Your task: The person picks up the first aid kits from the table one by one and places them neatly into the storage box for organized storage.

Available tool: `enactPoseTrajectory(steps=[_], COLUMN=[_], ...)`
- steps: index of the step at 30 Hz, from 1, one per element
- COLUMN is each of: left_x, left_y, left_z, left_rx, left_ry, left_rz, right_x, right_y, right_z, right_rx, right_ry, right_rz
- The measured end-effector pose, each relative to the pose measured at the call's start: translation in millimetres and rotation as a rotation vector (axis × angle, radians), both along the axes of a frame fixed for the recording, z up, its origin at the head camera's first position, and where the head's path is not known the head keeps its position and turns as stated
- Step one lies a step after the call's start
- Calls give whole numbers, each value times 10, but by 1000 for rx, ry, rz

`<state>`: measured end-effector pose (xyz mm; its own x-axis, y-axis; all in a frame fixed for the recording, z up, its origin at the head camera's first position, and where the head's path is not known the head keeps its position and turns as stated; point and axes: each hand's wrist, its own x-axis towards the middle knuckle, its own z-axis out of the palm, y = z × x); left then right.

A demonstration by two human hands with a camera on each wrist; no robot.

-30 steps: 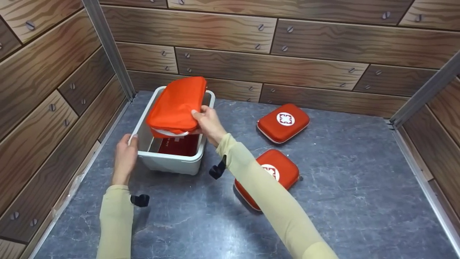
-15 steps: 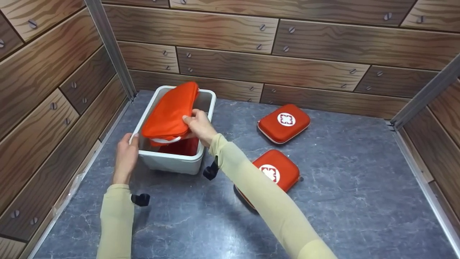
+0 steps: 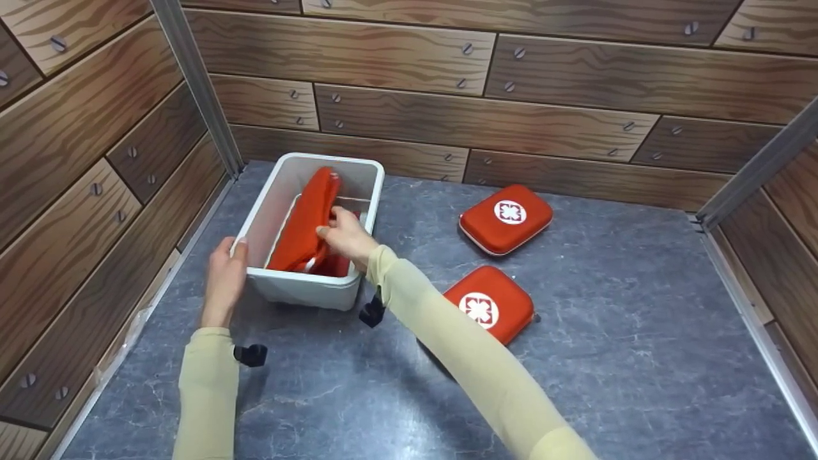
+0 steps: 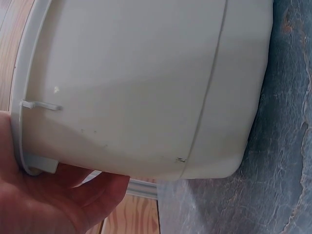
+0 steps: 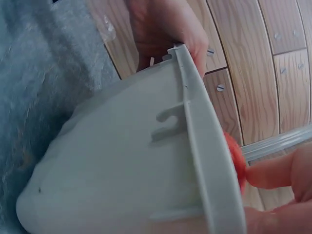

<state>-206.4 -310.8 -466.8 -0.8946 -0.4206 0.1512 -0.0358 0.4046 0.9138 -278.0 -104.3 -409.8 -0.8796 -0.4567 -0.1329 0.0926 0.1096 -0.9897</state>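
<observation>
A light grey plastic bin point(image 3: 300, 296) stands at the left of the head view. My left hand point(image 3: 225, 271) grips its near left corner, thumb over the rim and fingers outside; the left wrist view shows that hand point(image 4: 63, 200) under the rim. Inside the bin, my right hand point(image 3: 348, 236) pinches the right edge of a red first aid pouch point(image 3: 303, 223), which is tilted with its right side raised. Beneath the pouch lies a darker red item point(image 3: 335, 265), mostly hidden. In the right wrist view the bin wall point(image 5: 122, 161) covers most of the pouch.
Two red first aid cases with white cross emblems lie on the grey marbled floor, a far case point(image 3: 506, 220) and a nearer case point(image 3: 492, 306) partly behind my right sleeve point(image 3: 473, 364). Wood-patterned walls point(image 3: 409, 115) close in the back and sides.
My right hand has lowered the red pouch from above the rim down into the bin, tipping it steeper. The left hand keeps its grip on the corner, and the two cases stay put.
</observation>
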Motion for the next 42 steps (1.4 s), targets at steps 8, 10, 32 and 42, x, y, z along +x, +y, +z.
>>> enactPoseTrajectory(steps=[8,10,32,42], left_x=[-10,-8,25,15], left_y=[3,6,5,9], left_z=[11,6,13,6], left_rx=[7,15,1,8], left_ry=[15,9,-9,-21], left_rz=[7,5,-5,-6], right_x=[70,96,333,711], right_y=[200,290,1681,2334], right_z=[114,103,-339,-763], right_rx=[218,289,818,865], right_ry=[397,468,783,688], right_rz=[8,6,-126,-218])
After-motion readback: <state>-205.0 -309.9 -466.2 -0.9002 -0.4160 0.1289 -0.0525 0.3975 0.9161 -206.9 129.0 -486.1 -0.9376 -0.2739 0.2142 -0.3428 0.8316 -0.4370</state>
